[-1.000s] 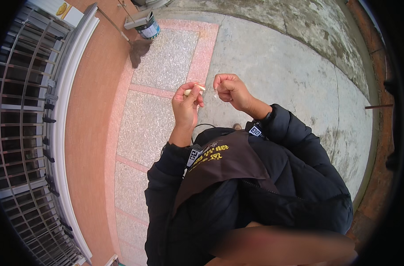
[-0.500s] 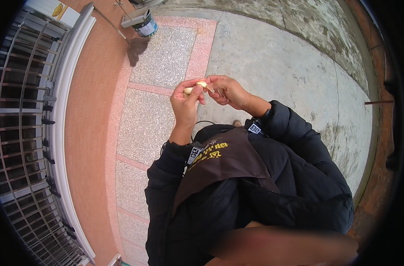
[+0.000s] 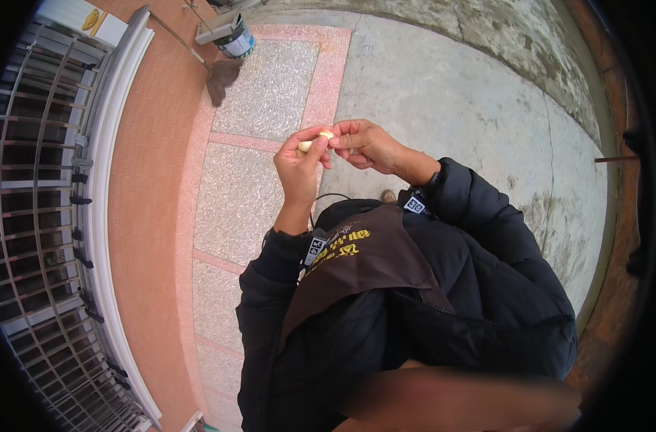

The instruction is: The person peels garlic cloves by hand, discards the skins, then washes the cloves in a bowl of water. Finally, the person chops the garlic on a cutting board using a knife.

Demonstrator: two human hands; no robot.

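Pale piece (image 3: 304, 146), half hidden by the hands (image 3: 297, 171), kind unclear

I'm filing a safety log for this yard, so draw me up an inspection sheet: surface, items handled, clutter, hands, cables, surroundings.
Surface: speckled paving with pink borders, beside cracked grey concrete
Items handled: pale clove-shaped item, visible either side of the left thumb; one piece or two, cannot tell
Clutter: dark-headed broom and bucket, away from the hands
Left grip: left hand pinches the pale item
Right grip: right hand has fingertips at the item; its hold is unclear
Cables: thin black cord curving between the forearms
Surroundings: orange wall and barred window at left
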